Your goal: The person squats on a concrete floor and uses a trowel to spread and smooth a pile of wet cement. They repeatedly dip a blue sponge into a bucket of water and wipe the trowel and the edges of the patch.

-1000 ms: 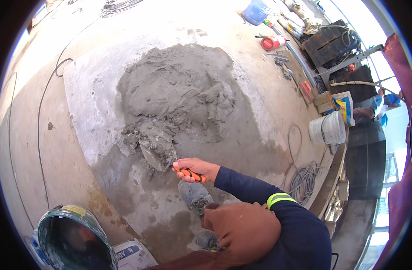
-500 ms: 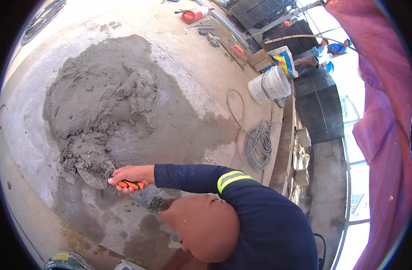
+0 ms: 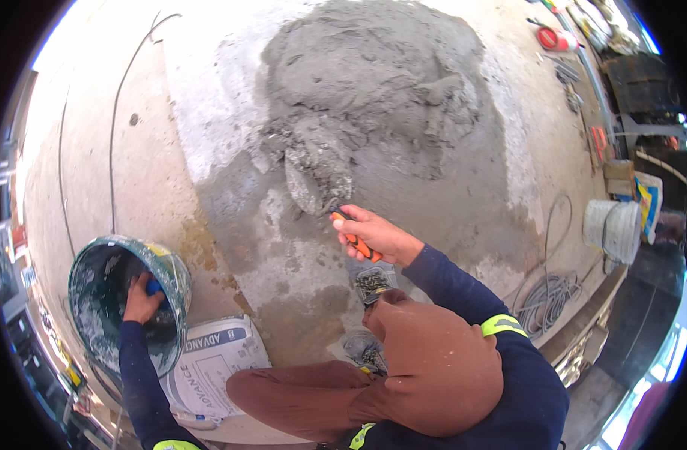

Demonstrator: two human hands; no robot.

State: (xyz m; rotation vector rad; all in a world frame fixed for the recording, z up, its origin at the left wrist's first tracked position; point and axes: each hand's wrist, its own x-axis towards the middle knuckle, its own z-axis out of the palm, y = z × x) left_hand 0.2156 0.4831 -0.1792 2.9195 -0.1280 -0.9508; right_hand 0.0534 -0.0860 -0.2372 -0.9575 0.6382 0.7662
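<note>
My right hand [image 3: 377, 234] is closed around the orange and black handle of a trowel [image 3: 304, 184]. Its mortar-coated blade rests at the near edge of a large pile of wet grey mortar [image 3: 358, 75] on the floor. My left hand [image 3: 142, 300] reaches inside a dark green bucket [image 3: 177, 274], whose inner wall is smeared with dried mortar. The fingers of that hand curl around a small blue thing [image 3: 154, 286]. Its kind cannot be made out, as the hand covers part of it.
A white printed paper sack [image 3: 212, 367] lies beside the bucket, near my bent knee [image 3: 268, 390]. To the right stand a white bucket [image 3: 612, 231] and a coiled grey cable [image 3: 546, 304]. A red cylinder [image 3: 557, 39] lies at the far right. A thin cable [image 3: 118, 112] runs along the left floor.
My view has swung left and down, bringing the green bucket, the sack and my left hand into sight. The right hand keeps its hold on the trowel at the mortar's edge.
</note>
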